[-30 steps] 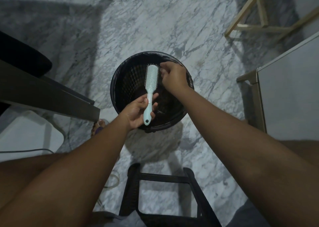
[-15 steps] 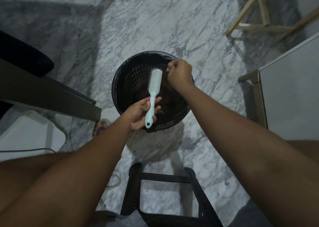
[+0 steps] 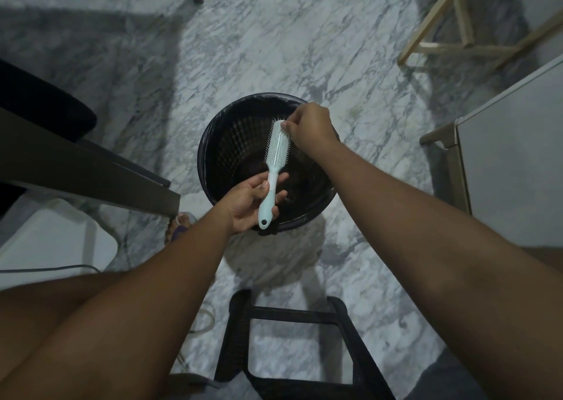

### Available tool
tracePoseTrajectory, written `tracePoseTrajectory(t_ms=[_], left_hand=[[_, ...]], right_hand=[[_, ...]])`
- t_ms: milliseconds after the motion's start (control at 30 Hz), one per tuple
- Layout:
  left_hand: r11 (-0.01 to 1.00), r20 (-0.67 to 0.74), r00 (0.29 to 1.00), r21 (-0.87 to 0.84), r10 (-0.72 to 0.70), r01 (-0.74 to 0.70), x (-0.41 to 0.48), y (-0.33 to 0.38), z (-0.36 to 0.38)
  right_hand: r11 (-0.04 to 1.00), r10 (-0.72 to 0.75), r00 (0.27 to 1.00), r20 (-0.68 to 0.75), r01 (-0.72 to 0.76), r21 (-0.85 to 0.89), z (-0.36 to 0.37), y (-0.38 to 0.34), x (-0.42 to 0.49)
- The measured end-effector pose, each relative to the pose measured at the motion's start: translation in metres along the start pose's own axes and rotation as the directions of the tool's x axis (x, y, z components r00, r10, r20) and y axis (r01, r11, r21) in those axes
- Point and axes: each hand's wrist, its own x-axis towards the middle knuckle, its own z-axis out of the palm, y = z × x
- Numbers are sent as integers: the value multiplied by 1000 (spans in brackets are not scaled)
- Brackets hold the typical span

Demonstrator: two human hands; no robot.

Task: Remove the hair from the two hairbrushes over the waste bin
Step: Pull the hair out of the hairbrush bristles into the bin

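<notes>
A pale blue hairbrush (image 3: 275, 153) with white bristles hangs over the black mesh waste bin (image 3: 225, 144) on the marble floor. My left hand (image 3: 253, 201) grips its handle from below, bristles facing up. My right hand (image 3: 310, 125) has its fingertips pinched at the far tip of the brush head; any hair between them is too fine to make out. Dark clumps lie at the bottom of the bin. Only one hairbrush is in view.
A black plastic stool (image 3: 292, 348) stands directly below my arms. A dark table edge (image 3: 91, 171) runs at the left, a white cabinet (image 3: 511, 162) at the right, a wooden frame (image 3: 457, 40) at the top right. A foot (image 3: 178, 226) rests beside the bin.
My right hand has moved from beside the brush head back onto its far tip, fingers pinched there. The brush has tilted slightly to the right in my left hand.
</notes>
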Motion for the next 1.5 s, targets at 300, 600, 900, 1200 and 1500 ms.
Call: tracePoseTrajectory(t_ms=[300,600,900,1200,1500], left_hand=[[994,-18,999,-105,40,-41,3,8,7],[999,-49,999,-44,20,-23,0,3,6],[995,-101,995,-89,25,-34,2,1,7],[998,-141,989,-30,45,-50,5,1,15],[993,-119,990,-85,73,-84,1,7,8]], right_hand=[[926,179,982,-65,-146,349,10,9,4],[977,78,994,71,-90,193,20,17,-10],[995,-50,999,16,48,87,17,11,-2],[997,-64,992,106,67,-31,37,5,0],[789,306,952,-3,-252,560,27,17,-2]])
